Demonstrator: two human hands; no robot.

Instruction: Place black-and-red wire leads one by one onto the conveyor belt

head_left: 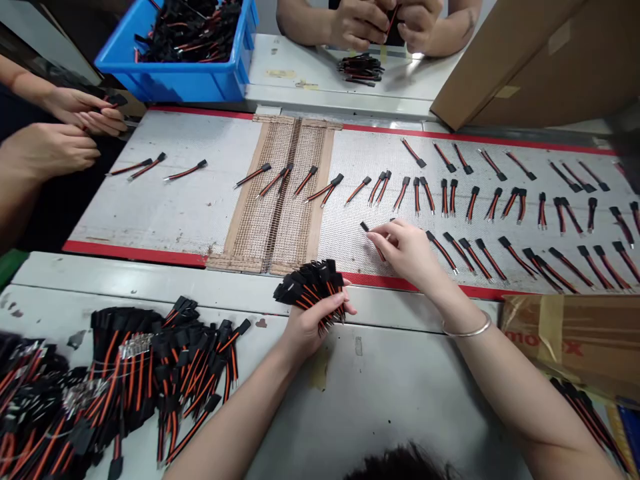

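Observation:
My left hand (313, 330) grips a thick bundle of short wire harnesses (310, 287), with black connectors and red-and-black leads, just in front of the belt's near edge. My right hand (403, 252) pinches one harness (375, 239) against the mesh conveyor belt (165, 200). Its black connector sticks out past my fingertips. Rows of matching harnesses (480, 203) lie spaced across the belt to the right of that hand. A large loose heap of harnesses (195, 373) lies on the grey table to my left.
A blue plastic crate (175, 80) of harnesses stands beyond the belt. Opposite, a co-worker's hands (363, 23) work above a small pile (360, 70). Another person's hands (83, 110) are at the belt's left end. Cardboard boxes (530, 60) stand far right, with another (565, 333) near right.

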